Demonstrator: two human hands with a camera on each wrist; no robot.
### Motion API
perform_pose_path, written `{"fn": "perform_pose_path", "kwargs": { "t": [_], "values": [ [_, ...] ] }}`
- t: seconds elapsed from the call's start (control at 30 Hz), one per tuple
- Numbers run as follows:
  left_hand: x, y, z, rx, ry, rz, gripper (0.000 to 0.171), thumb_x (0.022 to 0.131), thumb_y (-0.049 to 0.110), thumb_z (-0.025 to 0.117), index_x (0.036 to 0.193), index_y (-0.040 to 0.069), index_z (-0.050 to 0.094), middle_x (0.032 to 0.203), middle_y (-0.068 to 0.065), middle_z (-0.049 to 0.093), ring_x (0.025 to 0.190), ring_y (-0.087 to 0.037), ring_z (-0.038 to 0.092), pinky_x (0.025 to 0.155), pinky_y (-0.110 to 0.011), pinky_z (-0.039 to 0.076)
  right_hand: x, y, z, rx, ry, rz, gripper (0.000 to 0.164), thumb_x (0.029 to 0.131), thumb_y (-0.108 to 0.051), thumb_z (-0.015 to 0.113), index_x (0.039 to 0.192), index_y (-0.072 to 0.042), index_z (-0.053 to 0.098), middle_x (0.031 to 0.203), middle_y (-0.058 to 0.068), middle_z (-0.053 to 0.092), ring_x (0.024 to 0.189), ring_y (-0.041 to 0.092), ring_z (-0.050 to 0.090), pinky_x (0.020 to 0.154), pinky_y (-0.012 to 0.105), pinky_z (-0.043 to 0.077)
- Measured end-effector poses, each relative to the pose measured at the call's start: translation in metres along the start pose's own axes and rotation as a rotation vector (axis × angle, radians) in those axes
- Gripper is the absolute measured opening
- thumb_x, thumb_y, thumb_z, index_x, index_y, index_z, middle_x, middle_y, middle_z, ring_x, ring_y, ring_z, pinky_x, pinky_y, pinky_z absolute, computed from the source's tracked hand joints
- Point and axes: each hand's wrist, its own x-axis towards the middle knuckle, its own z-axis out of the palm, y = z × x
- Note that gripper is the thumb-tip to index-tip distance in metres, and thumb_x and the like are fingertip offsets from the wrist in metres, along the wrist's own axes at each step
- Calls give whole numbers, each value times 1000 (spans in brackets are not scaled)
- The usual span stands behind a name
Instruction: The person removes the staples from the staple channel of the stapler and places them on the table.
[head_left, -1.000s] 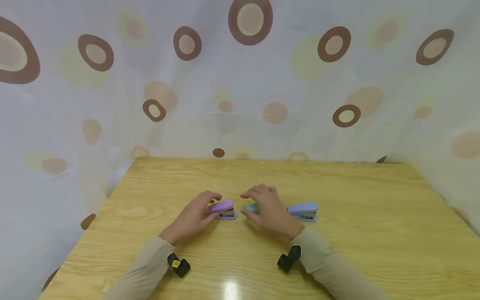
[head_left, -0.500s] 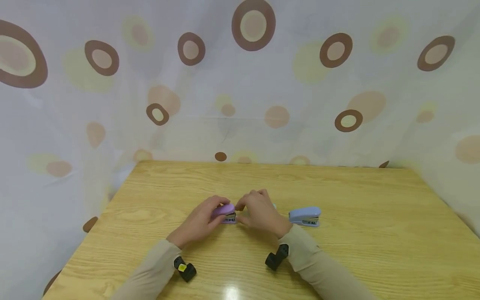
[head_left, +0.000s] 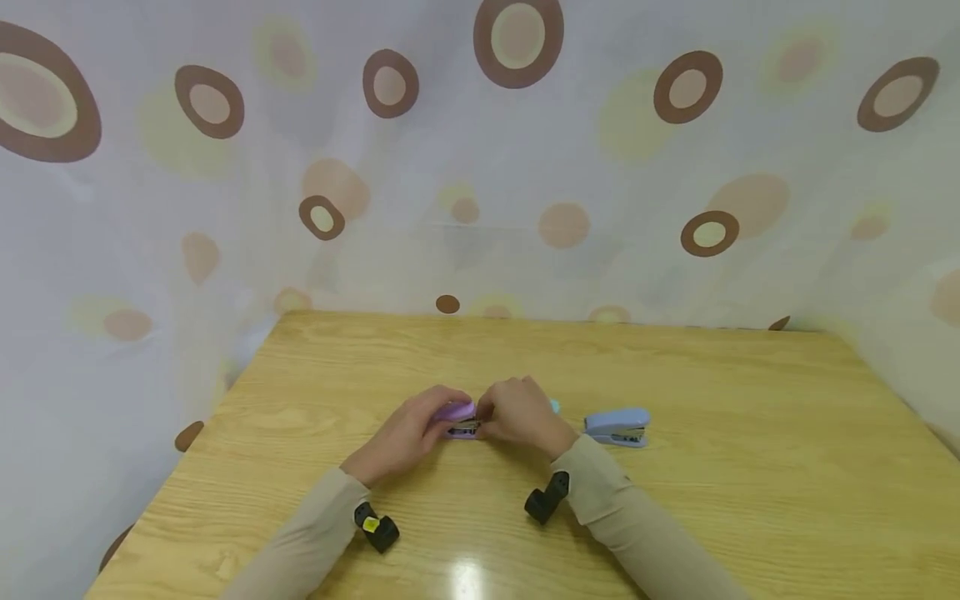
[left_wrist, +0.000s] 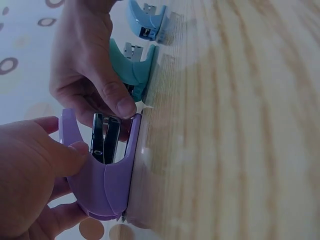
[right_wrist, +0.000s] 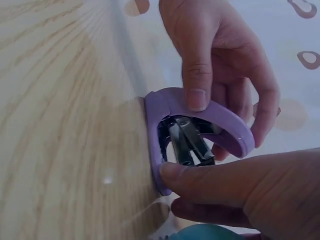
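Observation:
A purple stapler (head_left: 457,412) stands on the table between my two hands, its front end toward the right. My left hand (head_left: 405,432) grips its top arm from the left, thumb on the near side. My right hand (head_left: 523,415) pinches the front tip of the base; in the right wrist view the thumb (right_wrist: 187,180) presses on that tip. Seen from the left wrist, the purple stapler's (left_wrist: 102,180) jaws gape wide, with the metal staple magazine (left_wrist: 105,140) standing apart from both the arm and the base.
A teal stapler (left_wrist: 132,70) lies just behind my right hand, mostly hidden in the head view. Further right stands a light blue stapler (head_left: 617,427). The wooden table (head_left: 750,467) reaches back to a patterned curtain (head_left: 510,183).
My right hand has moved left from over the teal stapler to the purple stapler's front. My left hand has closed on the purple stapler, whose arm now sits raised.

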Motion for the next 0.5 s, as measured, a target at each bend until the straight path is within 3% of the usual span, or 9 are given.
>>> {"fn": "perform_pose_path", "kwargs": {
  "t": [0.3, 0.5],
  "values": [
    [1, 1, -4, -25, -14, -16, 40, 88, -6, 61, 125, 9, 57, 122, -5, 62, 117, -22, 59, 99, -39, 47, 1, -4, 0, 7, 8, 10, 14, 75, -30, 82, 81, -18, 78, 80, -5, 74, 73, 14, 67, 79, 46, 50],
    [3, 2, -8, -49, 2, -12, 43, 88, -7, 62, 127, 10, 57, 113, -4, 60, 107, -20, 59, 92, -39, 51, 2, 0, 0, -11, 0, 11, 15, 76, -30, 81, 83, -17, 78, 80, -6, 74, 72, 12, 67, 66, 31, 53]
  ]
}}
